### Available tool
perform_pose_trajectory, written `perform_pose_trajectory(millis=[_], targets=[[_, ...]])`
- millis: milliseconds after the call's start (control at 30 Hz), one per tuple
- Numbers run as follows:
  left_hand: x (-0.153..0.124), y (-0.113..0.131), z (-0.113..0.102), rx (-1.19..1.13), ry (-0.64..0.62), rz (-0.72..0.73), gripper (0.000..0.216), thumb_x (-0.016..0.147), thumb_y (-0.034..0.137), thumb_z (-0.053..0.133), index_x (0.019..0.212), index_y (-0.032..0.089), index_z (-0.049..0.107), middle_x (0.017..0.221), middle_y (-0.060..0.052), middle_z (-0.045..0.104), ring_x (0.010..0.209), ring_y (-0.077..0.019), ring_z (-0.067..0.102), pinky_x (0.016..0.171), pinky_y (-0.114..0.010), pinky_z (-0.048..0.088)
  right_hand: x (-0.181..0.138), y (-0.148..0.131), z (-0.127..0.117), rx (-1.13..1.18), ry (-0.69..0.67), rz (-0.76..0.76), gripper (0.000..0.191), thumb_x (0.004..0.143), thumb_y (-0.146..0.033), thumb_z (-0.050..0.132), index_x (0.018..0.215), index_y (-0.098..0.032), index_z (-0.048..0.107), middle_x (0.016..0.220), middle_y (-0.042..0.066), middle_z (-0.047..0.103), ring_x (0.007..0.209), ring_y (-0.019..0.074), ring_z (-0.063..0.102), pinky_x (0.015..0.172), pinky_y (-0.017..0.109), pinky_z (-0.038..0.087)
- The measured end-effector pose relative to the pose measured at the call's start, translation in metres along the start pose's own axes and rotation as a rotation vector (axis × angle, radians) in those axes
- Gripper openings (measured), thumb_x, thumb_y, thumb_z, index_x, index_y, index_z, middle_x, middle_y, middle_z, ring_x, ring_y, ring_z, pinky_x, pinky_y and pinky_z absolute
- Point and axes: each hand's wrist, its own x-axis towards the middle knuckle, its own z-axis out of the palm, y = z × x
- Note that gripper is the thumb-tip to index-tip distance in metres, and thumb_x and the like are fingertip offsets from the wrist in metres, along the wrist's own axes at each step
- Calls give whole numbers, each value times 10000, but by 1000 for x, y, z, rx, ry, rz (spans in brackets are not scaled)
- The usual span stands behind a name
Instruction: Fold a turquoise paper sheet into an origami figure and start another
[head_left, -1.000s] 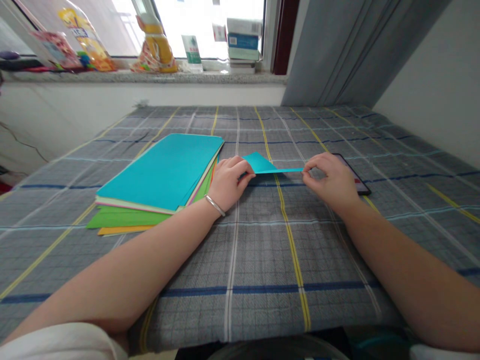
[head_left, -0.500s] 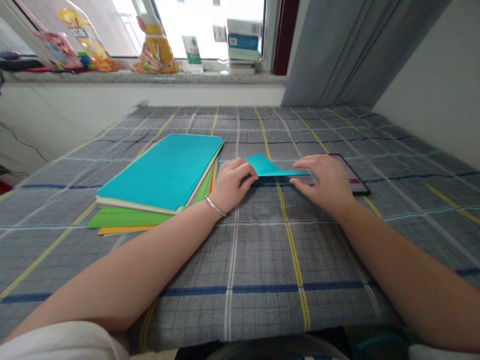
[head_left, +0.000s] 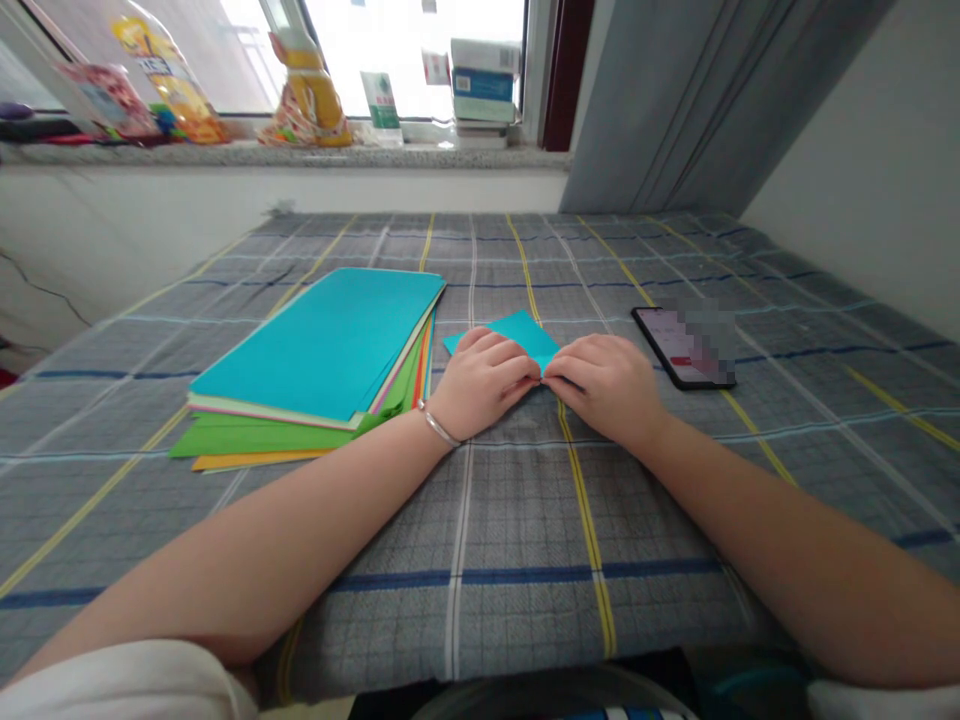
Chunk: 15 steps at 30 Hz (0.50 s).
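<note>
A small folded teal paper [head_left: 517,335] lies on the checked cloth [head_left: 525,520] in the middle. My left hand [head_left: 484,380] and my right hand [head_left: 604,385] meet over its near edge, fingertips touching each other and pinched on the paper. Most of the paper is hidden under the fingers; only its far corner shows. A silver bangle sits on my left wrist.
A stack of coloured paper sheets [head_left: 322,350], teal on top, lies just left of my left hand. A phone [head_left: 682,345] rests to the right of my right hand. Bottles, packets and boxes [head_left: 480,85] line the windowsill. A grey curtain [head_left: 675,100] hangs at the back right.
My right hand has moved left to meet my left hand, bringing the paper's right end over. The long teal strip now shows as a smaller folded shape, and the phone is uncovered.
</note>
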Motion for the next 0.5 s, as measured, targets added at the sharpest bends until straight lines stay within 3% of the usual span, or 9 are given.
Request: perform_pose_trajectory(millis=[267,500], targets=[[0,4,-4,5,22,-44,202,950,327,556,797,235,650,833,18,710,842,-168,595,861,-355,383,1,-1,0,52,16,-12,214,948,-299,537,804,-246,686,890,4,750,861,196,648,800,351,444],[0,-5,-4,-22,42,-140,197,909,301,599,734,219,638,824,7,712,826,-172,597,842,-357,404,-4,12,-3,88,83,64,159,909,-300,585,799,-240,682,878,25,749,869,213,671,797,364,465]])
